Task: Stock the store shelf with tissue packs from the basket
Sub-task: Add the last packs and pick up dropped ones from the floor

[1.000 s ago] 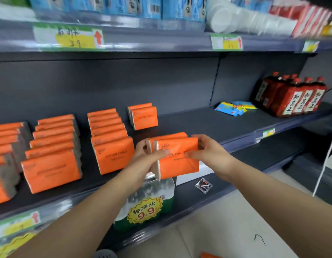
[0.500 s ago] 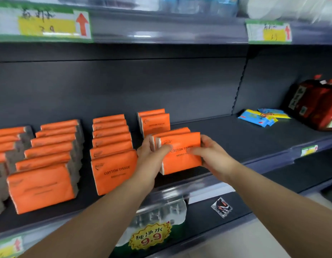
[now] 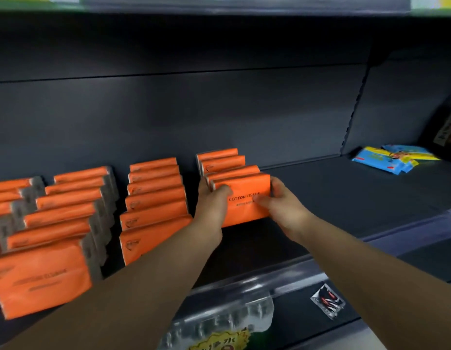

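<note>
Between the left grip and right grip, each clasping an end, two tissue packs stand upright on the shelf. Bare shelf opens beyond the right grip, and full rows crowd the left grip.

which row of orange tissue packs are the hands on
The rightmost row, beside the bare stretch of shelf: the left hand and right hand grip its two front packs. The fuller rows to its left are untouched.
</note>
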A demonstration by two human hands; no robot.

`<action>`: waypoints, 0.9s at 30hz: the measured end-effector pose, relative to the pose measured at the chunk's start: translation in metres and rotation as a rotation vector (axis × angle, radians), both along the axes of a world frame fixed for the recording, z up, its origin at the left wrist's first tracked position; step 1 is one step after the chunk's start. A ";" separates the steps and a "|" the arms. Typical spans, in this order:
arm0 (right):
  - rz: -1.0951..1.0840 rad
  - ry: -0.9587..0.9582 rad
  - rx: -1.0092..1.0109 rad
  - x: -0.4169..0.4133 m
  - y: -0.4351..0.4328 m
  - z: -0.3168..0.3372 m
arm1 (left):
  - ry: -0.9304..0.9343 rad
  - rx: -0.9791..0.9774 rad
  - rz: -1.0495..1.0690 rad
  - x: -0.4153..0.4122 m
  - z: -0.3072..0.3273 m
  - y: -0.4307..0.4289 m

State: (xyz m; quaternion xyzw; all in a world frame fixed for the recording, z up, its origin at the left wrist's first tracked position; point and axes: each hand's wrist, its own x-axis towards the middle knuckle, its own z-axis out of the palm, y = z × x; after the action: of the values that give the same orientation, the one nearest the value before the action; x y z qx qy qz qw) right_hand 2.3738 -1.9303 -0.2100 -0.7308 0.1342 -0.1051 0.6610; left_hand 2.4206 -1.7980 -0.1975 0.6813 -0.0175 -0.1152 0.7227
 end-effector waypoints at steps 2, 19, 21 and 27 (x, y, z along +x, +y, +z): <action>-0.005 0.003 0.008 0.007 -0.001 -0.003 | 0.029 -0.005 0.011 0.006 -0.001 -0.004; 0.001 0.007 -0.064 0.041 0.001 -0.014 | 0.097 -0.039 0.102 0.037 -0.011 -0.020; 0.005 0.010 -0.073 0.041 0.001 -0.014 | 0.096 -0.047 0.110 0.037 -0.012 -0.020; 0.005 0.029 -0.069 0.041 0.001 -0.016 | 0.095 -0.030 0.135 0.038 -0.018 -0.019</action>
State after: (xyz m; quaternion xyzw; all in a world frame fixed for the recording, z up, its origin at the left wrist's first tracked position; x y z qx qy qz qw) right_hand 2.4153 -1.9292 -0.2263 -0.7550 0.1384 -0.0975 0.6335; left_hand 2.4581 -1.8170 -0.2155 0.6638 0.0612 -0.0981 0.7389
